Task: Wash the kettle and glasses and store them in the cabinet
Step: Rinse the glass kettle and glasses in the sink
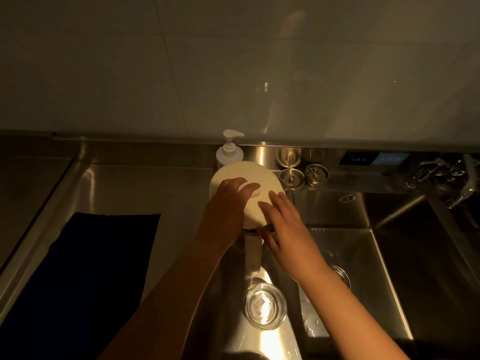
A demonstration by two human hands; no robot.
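The kettle stands on the steel counter at the sink's left edge. It has a round cream lid [241, 175], a glass body and a pale handle [253, 253] pointing toward me. My left hand [224, 209] reaches over the lid, with its fingers closed around the knob in the middle. My right hand [285, 227] lies on the lid's near right side, fingers flat on top and thumb hooked at the rim above the handle. One clear drinking glass [266, 305] stands upright on the counter strip nearer to me, between my forearms.
A white pump soap bottle [230, 152] stands right behind the kettle. A dark blue cloth [98, 261] lies on the counter to the left. The wet sink basin [389, 255] opens to the right. Two metal drain strainers [315, 175] sit on the back ledge, and a faucet [441, 175] is at far right.
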